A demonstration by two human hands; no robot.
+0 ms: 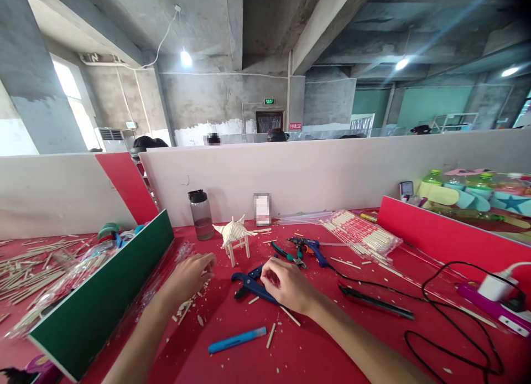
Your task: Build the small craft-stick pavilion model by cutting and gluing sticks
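My left hand [193, 278] hovers over the red table beside a small heap of wood scraps [185, 309], fingers curled in; what they hold, if anything, is hidden. My right hand [288, 284] is over a blue-handled cutter [255, 284], thumb and forefinger pinched together; nothing I can make out shows between them. Beyond and between both hands stands a small pavilion model [235, 234] of pale sticks, upright on thin legs, touched by neither hand. Teal-handled pliers [289, 255] and a blue glue gun [313, 251] lie past my right hand.
Nearer me lies a blue marker [237, 340]. A black knife [375, 302] and a looping cable [427, 290] are at right, with bundled sticks [365, 232] behind. A bottle [200, 215] and a phone [263, 209] stand at the back. A green divider [108, 295] edges the left.
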